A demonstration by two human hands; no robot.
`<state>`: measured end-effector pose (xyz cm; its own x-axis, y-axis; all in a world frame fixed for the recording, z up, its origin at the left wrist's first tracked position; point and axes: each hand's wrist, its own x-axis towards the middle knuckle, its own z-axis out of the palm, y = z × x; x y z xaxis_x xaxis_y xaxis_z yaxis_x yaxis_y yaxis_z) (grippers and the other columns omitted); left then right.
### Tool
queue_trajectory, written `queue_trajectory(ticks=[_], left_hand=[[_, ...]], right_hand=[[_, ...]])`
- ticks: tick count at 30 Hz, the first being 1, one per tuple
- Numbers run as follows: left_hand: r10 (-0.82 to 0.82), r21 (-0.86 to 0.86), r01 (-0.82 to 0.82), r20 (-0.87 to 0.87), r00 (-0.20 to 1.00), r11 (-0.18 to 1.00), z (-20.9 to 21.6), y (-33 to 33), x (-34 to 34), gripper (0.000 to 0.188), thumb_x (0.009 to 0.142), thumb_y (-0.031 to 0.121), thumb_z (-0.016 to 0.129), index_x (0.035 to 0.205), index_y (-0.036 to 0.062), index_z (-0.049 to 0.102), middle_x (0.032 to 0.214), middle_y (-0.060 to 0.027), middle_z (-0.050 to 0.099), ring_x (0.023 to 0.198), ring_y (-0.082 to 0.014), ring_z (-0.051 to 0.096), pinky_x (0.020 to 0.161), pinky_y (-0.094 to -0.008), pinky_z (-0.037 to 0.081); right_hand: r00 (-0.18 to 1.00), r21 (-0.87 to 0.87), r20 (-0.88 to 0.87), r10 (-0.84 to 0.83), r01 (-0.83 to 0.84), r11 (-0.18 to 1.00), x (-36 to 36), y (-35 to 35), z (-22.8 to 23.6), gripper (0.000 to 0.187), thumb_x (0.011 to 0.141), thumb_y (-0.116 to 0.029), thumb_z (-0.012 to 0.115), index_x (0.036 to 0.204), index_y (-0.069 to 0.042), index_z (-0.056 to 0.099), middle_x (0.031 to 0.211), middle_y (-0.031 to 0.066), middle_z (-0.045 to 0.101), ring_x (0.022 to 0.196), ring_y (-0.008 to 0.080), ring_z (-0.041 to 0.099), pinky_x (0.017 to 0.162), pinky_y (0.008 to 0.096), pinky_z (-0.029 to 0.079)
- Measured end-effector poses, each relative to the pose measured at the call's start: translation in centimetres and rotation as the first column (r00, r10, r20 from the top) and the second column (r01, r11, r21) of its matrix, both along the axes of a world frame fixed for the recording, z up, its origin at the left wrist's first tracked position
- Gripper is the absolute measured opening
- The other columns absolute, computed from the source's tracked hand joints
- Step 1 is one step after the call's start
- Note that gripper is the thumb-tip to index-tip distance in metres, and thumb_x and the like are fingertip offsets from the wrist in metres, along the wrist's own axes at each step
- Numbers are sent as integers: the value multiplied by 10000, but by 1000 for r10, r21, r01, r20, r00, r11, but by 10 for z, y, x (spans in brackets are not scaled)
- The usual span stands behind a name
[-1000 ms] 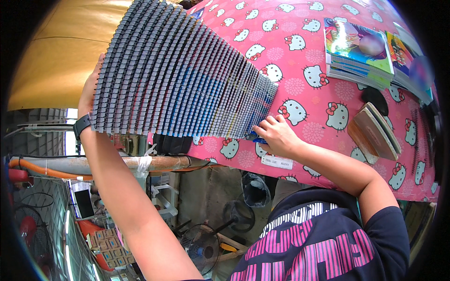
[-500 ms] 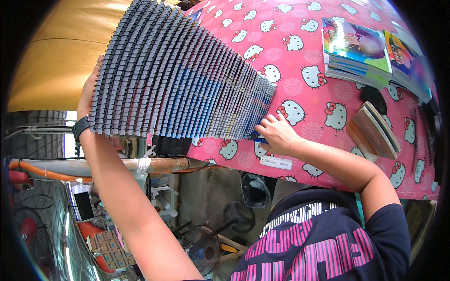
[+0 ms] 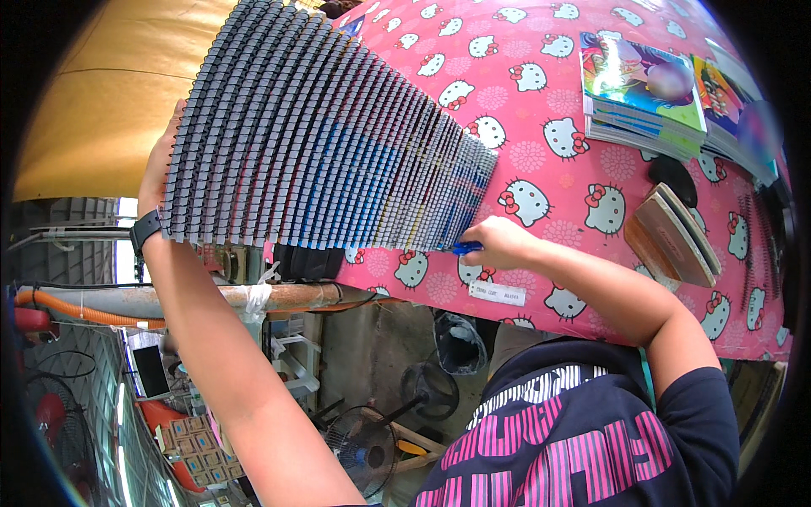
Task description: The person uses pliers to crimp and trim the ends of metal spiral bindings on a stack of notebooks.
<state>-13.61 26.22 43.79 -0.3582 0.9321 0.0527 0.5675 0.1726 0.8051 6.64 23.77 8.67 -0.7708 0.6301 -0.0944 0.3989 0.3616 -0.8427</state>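
Observation:
A tall stack of spiral-bound books [image 3: 321,144] with dark coils lies fanned across the table, coil edges facing up. My left hand [image 3: 159,173], with a black watch on its wrist, presses against the stack's left end; its fingers are hidden behind the books. At the right, lower corner of the stack my right hand [image 3: 498,242] is closed on a blue-handled tool [image 3: 465,248]. The tool's tip is at the coil ends there, and its exact kind cannot be made out.
The table wears a pink cartoon-cat cloth [image 3: 557,237]. Colourful books [image 3: 646,131] are piled at the far right, near a black rounded object [image 3: 673,177] and wooden blocks [image 3: 672,237]. A white label strip [image 3: 497,292] lies near the front edge. Below stands a fan [image 3: 361,452].
My right hand has closed its fingers and turned at the stack's right corner, and more of the blue-handled tool shows. My left hand and the stack stay in place.

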Motion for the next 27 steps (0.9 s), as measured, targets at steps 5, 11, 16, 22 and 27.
queue_trajectory(ticks=[5,11,16,22,27], left_hand=[[-23,17,23,23,999,1000,1,3,-4,528,912,489,469,1164,31,546,987,-54,628,803,-131,577,729,-273,495],[-182,12,181,52,982,983,2,0,-13,477,924,453,468,1141,40,565,980,-44,639,787,-129,586,725,-268,499],[78,55,-81,62,995,995,-4,-2,20,479,926,450,465,1152,38,559,997,-43,638,793,-130,591,730,-267,500],[72,67,-76,70,995,995,-3,-5,16,476,927,442,468,1155,33,558,1008,-40,634,805,-123,588,739,-262,495],[85,72,-90,77,993,993,-3,-5,17,474,927,435,471,1158,29,558,1016,-38,632,815,-117,584,746,-257,491]], right_hand=[[996,-659,-86,-5,-53,750,0,7,-2,373,840,-323,594,941,33,639,784,113,662,691,168,653,645,326,515],[989,480,29,-142,111,870,11,-21,-7,460,682,-293,697,1063,-63,582,923,84,574,941,247,522,802,400,399],[986,604,-1,-166,133,785,9,-16,-13,408,648,-252,713,984,-55,590,888,73,544,956,234,503,818,407,393],[980,724,-78,-184,183,665,5,-20,-15,390,666,-217,688,1012,-62,593,876,60,538,931,215,500,827,406,384],[982,732,-45,-184,157,663,3,-19,-23,445,666,-215,689,1075,-79,578,915,61,533,967,217,486,864,408,366]])
